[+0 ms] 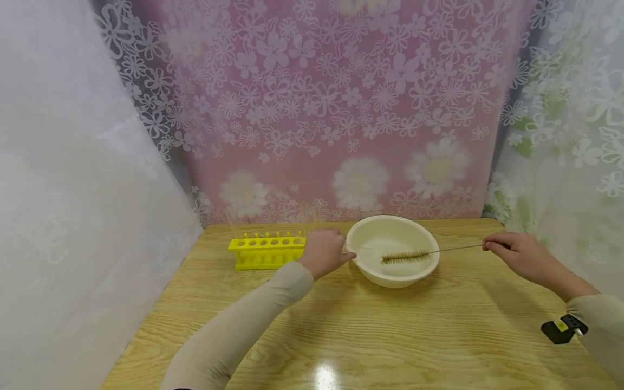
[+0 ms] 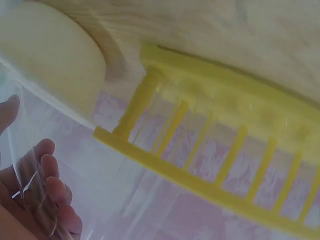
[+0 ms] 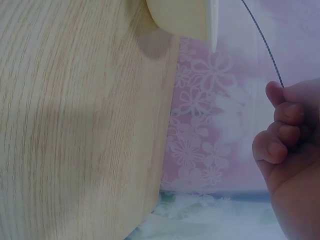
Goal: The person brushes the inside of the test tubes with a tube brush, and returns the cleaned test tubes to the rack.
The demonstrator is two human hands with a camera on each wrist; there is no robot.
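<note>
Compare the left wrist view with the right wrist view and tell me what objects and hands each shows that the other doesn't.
Only the left wrist view shows the bright yellow slotted rack and the left hand gripping a clear, slender cylindrical tube.

Only the right wrist view shows the right hand pinching the thin, dark twisted-wire handle; its bristles are outside that view.

Both share part of the round cream basin, the pale wood-grain table and the pink sheet with white flowers.
</note>
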